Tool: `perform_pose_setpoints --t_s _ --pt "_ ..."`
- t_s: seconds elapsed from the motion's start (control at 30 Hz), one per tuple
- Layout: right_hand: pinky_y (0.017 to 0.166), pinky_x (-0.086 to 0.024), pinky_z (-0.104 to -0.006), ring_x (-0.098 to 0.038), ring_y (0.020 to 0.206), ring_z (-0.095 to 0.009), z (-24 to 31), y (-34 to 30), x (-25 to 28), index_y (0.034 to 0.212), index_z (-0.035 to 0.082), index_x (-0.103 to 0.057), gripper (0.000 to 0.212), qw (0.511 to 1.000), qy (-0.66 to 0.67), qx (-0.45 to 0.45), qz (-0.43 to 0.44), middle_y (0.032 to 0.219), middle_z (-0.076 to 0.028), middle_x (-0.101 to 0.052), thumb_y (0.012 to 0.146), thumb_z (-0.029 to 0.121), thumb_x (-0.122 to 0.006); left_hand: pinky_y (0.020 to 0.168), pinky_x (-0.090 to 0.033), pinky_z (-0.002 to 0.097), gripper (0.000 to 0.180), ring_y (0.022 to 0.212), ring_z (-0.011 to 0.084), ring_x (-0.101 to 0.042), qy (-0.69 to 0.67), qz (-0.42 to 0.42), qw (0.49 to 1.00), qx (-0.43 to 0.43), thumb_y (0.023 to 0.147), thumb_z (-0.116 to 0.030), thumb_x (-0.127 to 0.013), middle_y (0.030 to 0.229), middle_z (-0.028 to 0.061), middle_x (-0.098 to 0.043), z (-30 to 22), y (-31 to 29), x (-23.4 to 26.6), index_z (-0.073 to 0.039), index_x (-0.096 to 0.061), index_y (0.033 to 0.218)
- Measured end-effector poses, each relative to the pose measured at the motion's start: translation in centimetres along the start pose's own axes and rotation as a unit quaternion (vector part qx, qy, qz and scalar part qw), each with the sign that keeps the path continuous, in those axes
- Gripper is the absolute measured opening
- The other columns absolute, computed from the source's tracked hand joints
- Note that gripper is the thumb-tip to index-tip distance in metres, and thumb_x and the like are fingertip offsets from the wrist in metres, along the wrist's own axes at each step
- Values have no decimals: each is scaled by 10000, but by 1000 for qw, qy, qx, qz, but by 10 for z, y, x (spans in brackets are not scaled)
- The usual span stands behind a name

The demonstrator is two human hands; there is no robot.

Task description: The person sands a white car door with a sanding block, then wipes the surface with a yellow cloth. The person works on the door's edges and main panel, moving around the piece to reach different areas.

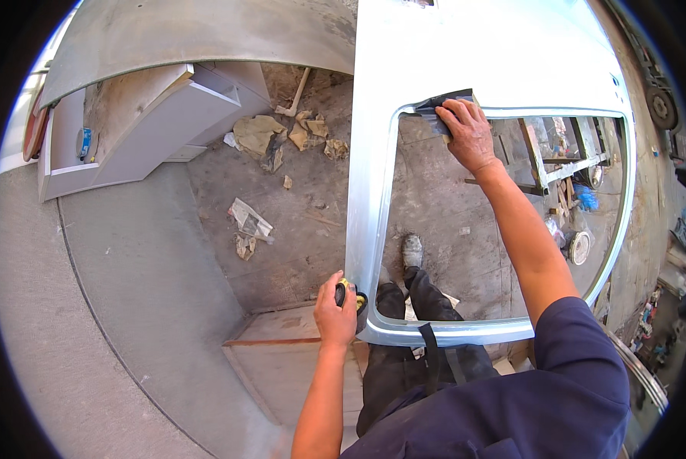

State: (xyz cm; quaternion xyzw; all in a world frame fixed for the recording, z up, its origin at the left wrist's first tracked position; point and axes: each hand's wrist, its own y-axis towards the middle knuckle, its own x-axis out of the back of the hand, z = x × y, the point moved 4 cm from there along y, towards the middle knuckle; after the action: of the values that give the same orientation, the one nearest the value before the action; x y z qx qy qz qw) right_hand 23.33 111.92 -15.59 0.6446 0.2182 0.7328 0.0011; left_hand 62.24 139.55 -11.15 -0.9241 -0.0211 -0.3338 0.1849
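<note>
A white vehicle door or body panel (484,53) with a large window opening stands before me. My right hand (469,136) reaches across the opening to its upper left corner. Its fingers are bent and pressed together on a dark, thin sheet (444,101), which lies over the opening's edge; whether it is tape or sandpaper I cannot tell. At the opening's lower left corner, beside the panel's left edge, my left hand (335,315) is closed around a round black-and-yellow roll (360,303), partly hidden by the fingers.
At left stand a pale angular cabinet (140,126) and a large curved grey panel (205,34). Crumpled paper (259,136), scraps and a wooden-handled tool (297,93) lie on the floor. Through the opening show a metal frame (538,157), a white round container (579,247) and my shoe (412,250).
</note>
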Motion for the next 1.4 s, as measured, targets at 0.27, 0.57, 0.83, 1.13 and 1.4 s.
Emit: perform_pose_setpoints --t_s 0.27,0.57,0.83,1.13,1.4 --pt "1131 -507 -473 -655 1297 -310 59 18 -21 1292 88 -752 474 992 60 -87 -72 1353 -57 -695 827 36 -825 998 -600 481 387 1146 393 -759 21 18 1000 1 1051 -210 -783 1254 179 -761 -4 1 -9 -88 -742 1416" --pt "1110 -532 -450 -656 1303 -269 13 4 3 1402 130 -753 523 998 -20 -63 -4 1348 -18 -710 897 6 -804 1023 -592 484 393 1180 407 -748 35 19 999 -9 1052 -212 -781 1282 197 -748 -3 -3 -8 -79 -739 1419" --pt "1123 -546 -450 -660 1312 -302 75 28 -22 1285 68 -747 400 992 92 -76 -32 1325 -76 -714 892 0 -771 1053 -584 490 392 1217 406 -734 45 18 999 -12 1053 -209 -783 1320 200 -741 -4 -6 -13 -72 -739 1417" --pt "1129 -573 -439 -675 1344 -306 -65 -35 24 1422 80 -728 459 999 -12 -49 17 1412 -71 -724 970 6 -741 1066 -581 487 392 1225 409 -729 34 22 999 -11 1051 -199 -785 1332 201 -740 0 -7 -11 -47 -736 1408" --pt "1117 -579 -480 -674 1326 -371 -111 -69 19 1354 54 -781 384 966 -76 -243 -48 1378 -112 -744 972 48 -738 1067 -580 482 393 1226 407 -736 13 11 1000 -3 1060 -207 -780 1328 203 -749 -2 -6 -17 -53 -732 1419"
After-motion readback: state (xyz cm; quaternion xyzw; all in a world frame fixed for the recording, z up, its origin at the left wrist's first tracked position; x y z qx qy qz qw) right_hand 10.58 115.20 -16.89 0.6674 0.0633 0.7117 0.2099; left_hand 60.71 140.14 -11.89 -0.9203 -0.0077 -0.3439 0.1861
